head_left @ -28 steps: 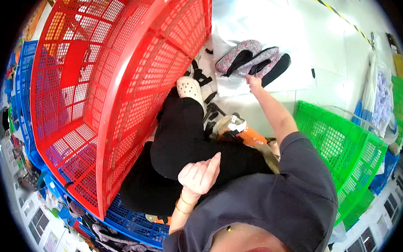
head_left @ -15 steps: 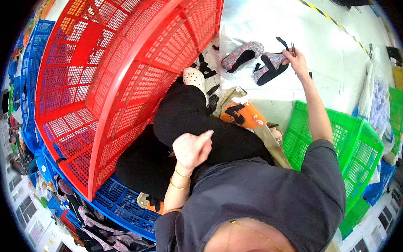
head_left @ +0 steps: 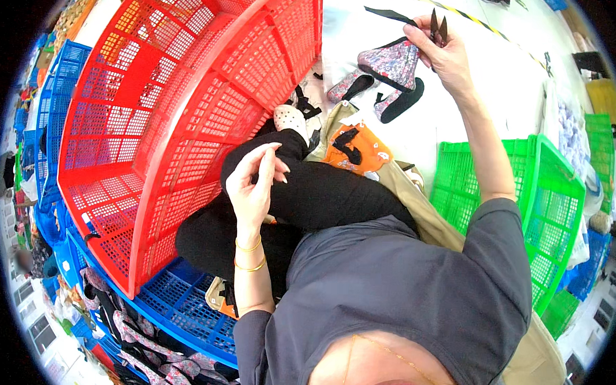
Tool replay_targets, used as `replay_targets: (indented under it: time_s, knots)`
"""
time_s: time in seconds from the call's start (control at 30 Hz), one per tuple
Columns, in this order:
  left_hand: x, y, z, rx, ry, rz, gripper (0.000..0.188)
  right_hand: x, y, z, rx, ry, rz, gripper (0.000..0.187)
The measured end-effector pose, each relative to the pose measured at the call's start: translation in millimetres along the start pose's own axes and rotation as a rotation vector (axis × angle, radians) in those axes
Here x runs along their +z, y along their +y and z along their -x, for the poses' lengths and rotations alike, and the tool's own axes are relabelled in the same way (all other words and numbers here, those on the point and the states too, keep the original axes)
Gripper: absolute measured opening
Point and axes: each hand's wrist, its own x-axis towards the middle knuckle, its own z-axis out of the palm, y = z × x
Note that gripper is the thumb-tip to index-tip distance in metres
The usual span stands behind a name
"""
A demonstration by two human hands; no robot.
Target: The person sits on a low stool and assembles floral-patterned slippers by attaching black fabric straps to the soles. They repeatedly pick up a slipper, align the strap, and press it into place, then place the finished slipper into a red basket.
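Note:
Up at the far right of my lap, my right hand (head_left: 443, 56) is closed around small dark thread snips (head_left: 434, 26), blades pointing away. The same hand grips a grey-pink floral fabric slipper (head_left: 392, 62) with black edging, raised above the floor. A black strap (head_left: 390, 14) trails leftward from the fingers. Below it, a floral slipper (head_left: 349, 85) and another slipper with a black sole (head_left: 400, 104) lie on the white floor. Over my black-trousered legs, my left hand (head_left: 253, 180) is raised, fingers stretched and slightly apart, with nothing visible in it.
A large red mesh basket (head_left: 182, 106) stands tilted at my left, with a blue mesh crate (head_left: 189, 300) below it. To the right is a green crate (head_left: 485, 178). Orange fabric (head_left: 357, 150) with a black strip lies beyond my thigh. Floral pieces (head_left: 160, 357) are heaped lower left.
My right hand has moved up and slightly left, lifting one floral slipper off the floor. My left hand has moved left and up, its fingers more extended.

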Motion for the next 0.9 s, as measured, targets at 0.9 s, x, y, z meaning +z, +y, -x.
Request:
replay_targets:
  time_s: [0.9]
  knots:
    - [-97.1,75.1,-19.2,0.038,-0.024,-0.020,0.018,246.1,-87.1,35.0,-0.519,-0.464,-0.188,0.024]
